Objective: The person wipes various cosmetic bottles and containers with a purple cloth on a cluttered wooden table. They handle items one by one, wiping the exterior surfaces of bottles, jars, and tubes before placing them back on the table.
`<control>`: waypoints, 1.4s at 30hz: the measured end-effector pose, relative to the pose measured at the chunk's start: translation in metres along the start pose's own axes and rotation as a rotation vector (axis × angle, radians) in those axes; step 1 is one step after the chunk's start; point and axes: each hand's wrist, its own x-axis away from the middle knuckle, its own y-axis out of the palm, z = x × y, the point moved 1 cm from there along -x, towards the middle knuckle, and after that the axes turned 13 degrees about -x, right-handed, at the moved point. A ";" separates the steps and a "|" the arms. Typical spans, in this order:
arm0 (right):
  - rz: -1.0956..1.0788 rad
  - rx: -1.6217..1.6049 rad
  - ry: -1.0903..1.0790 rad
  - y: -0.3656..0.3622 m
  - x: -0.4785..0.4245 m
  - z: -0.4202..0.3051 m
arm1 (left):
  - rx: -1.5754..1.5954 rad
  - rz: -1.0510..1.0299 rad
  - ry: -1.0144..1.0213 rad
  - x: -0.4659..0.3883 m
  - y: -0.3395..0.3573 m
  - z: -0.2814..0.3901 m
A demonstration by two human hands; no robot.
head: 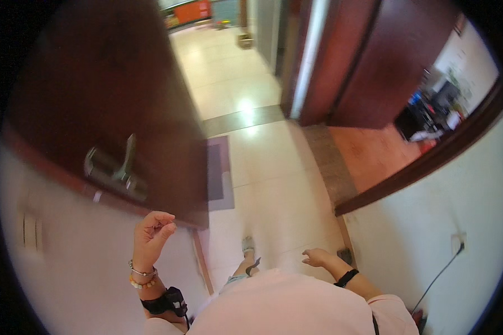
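My left hand (153, 238) is raised at the left, loosely curled, with a small gap between thumb and forefinger. I see nothing in it. It is nearest to the lower edge of a dark red-brown wooden door (167, 125), whose metal lever handle (123, 169) sits above and to the left. Contact between hand and door is not visible. Bracelets (142, 278) and a black strap with a small device (174, 301) are on the left forearm. My right hand (316, 257) hangs low beside my body, fingers relaxed and holding nothing. A black band (346, 278) circles the right forearm.
A pale tiled floor (272, 180) runs ahead, with a grey mat (221, 176) by the door. At the right, a doorway with another wooden door (385, 63) shows a cluttered desk (423, 117). A cord (436, 272) hangs from a wall socket (458, 243). A small box (245, 41) stands farther off.
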 end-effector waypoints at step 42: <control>0.465 -0.415 0.281 -0.402 -0.104 0.395 | 0.124 -1.144 0.213 -0.697 0.805 0.250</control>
